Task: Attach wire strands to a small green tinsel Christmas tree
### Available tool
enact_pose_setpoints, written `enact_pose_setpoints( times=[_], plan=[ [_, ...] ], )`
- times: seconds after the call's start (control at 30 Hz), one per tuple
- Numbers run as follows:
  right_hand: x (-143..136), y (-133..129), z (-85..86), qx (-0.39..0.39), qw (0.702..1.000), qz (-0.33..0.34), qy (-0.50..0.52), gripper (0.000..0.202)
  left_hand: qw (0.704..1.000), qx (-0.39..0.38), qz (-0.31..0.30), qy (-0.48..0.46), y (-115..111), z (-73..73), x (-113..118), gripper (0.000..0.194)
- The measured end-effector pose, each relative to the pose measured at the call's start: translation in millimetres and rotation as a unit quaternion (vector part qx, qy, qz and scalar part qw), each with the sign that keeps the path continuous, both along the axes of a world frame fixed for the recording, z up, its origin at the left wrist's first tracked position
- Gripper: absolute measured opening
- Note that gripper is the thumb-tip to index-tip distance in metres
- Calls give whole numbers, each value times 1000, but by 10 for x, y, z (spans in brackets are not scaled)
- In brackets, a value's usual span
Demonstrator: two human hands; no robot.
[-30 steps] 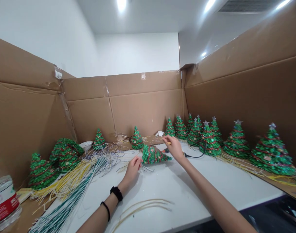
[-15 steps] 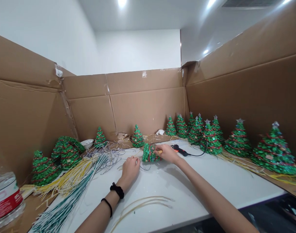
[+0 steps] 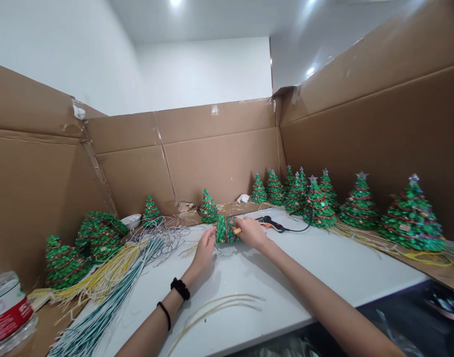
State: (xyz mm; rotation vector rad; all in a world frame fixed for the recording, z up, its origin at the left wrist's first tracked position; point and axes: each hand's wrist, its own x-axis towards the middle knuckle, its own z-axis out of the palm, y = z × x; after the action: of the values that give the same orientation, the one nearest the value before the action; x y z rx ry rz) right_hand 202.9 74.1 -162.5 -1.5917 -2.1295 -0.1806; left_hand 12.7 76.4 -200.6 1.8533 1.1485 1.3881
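Observation:
A small green tinsel Christmas tree (image 3: 222, 230) with red garland lies tilted on the white tabletop (image 3: 279, 270), between my two hands. My left hand (image 3: 205, 244) is closed at the tree's left edge, its fingertips pinched together; what they hold is too small to make out. My right hand (image 3: 251, 232) is closed over the tree's right side. A short tan stick (image 3: 237, 230) shows between its fingers, against the tree. The right fingertips are partly hidden. A thin wire (image 3: 225, 254) curves below the tree.
Several finished trees (image 3: 318, 203) stand along the right; others (image 3: 65, 263) stand at left. A black hot tool (image 3: 269, 223) with a cord lies behind my right hand. Bundles of yellow (image 3: 104, 270) and teal wires (image 3: 126, 282), a bottle (image 3: 7, 307) and cardboard walls (image 3: 212, 144) surround the table.
My left hand has turned and risen, its fingers now at the tree's left edge. My right hand stays at the tree with the tan stick. The view has shifted slightly.

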Motion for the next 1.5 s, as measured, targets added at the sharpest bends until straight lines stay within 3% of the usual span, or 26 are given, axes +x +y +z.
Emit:
enact_pose_setpoints(
  times=[0.17, 0.47, 0.57, 0.77, 1.03, 1.23, 1.5],
  plan=[
    [-58, 2, -36, 12, 1000, -18, -17, 17, 988, -87, -86, -92, 85, 0, -9, 37],
    [-107, -8, -32, 33, 999, 10, 23, 18, 978, -113, -141, -104, 192, 102, 54, 36],
    [-104, 14, -52, 33, 999, 4, 30, 19, 975, -135, -131, -117, 278, 131, 93, 35],
    [-60, 42, -42, 24, 999, 10, 42, 18, 978, -137, -41, -153, 307, 158, 159, 38],
    [25, 64, 2, 0, 998, 11, 69, 18, 969, -167, -67, -169, 211, 193, 253, 42],
    [15, 70, -14, 8, 994, 38, 99, 23, 964, -177, -125, -154, 233, 163, 250, 41],
    [9, 64, 17, 26, 997, 35, 68, 20, 958, -189, -129, -174, 215, 132, 239, 39]
  ],
)
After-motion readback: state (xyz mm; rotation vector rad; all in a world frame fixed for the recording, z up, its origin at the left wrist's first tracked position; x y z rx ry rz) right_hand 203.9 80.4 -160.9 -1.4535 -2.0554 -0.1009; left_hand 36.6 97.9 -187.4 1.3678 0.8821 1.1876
